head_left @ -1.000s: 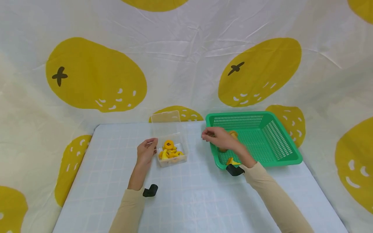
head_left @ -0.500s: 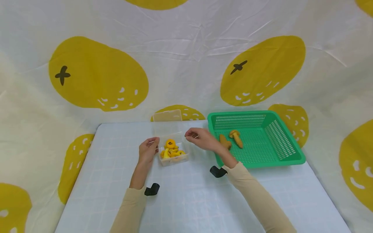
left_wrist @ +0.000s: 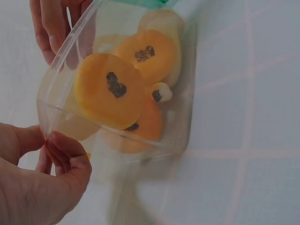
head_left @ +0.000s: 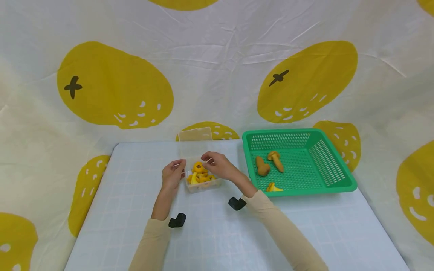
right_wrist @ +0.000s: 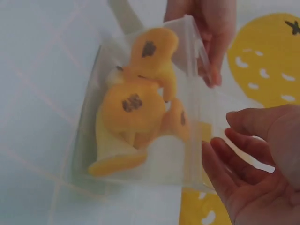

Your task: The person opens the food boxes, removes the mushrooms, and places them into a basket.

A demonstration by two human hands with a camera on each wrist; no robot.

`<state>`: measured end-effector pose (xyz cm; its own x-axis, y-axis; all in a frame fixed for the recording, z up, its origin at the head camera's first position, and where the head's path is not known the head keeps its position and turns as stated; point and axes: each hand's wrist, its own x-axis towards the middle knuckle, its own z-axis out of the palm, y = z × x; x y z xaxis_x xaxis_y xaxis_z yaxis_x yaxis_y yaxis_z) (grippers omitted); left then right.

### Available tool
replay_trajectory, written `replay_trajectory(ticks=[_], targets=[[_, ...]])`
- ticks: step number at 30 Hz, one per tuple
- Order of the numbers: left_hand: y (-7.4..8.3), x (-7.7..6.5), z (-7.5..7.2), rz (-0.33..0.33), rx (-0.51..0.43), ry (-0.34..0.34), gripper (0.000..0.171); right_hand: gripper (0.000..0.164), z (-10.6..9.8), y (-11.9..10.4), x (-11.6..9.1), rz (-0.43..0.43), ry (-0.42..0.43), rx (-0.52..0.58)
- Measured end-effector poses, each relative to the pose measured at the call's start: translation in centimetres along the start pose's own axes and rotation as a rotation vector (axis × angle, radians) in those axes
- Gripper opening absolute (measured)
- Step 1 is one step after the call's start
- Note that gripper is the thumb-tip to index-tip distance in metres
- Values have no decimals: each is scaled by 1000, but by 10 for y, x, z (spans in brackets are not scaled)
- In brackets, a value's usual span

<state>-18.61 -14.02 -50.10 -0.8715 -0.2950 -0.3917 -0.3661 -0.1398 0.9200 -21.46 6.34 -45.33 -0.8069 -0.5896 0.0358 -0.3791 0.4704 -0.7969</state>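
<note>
A clear plastic box (head_left: pixel 200 188) holds several yellow-orange mushrooms (head_left: pixel 199 177), some with dark marks on their caps. Its see-through lid (head_left: pixel 194 135) is raised at the back. At the left side, my left hand (head_left: pixel 171 175) pinches the box's rim between thumb and fingers; the left wrist view shows this pinch at a corner. Over the box's right back part is my right hand (head_left: pixel 218 165), its fingers loosely bent and apart. In the right wrist view nothing lies between the right hand's thumb and fingers (right_wrist: pixel 241 147), which are close to the rim.
A green slotted basket (head_left: pixel 318 191) stands at the right. Two brown mushrooms (head_left: pixel 262 166) and a yellow mushroom (head_left: pixel 273 187) lie in its left part. The table (head_left: pixel 210 233) has a pale checked cloth, and a fruit-patterned curtain (head_left: pixel 217 86) hangs behind it.
My right hand has moved left from above the basket's left rim to the clear box, uncovering the mushrooms in the basket. My left hand stays at the box's left side.
</note>
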Motion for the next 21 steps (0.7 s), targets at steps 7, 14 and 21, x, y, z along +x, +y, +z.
replay_trajectory(ticks=[7,14,21], targets=[[0,0,0,-12,9,5,38,32,16,-3,9,97,-40,-68],[-1,-1,1,-6,5,-2,37,33,28,-2,7,93,-8,-231],[-1,-1,0,3,-4,-5,38,31,27,1,5,91,42,-158]])
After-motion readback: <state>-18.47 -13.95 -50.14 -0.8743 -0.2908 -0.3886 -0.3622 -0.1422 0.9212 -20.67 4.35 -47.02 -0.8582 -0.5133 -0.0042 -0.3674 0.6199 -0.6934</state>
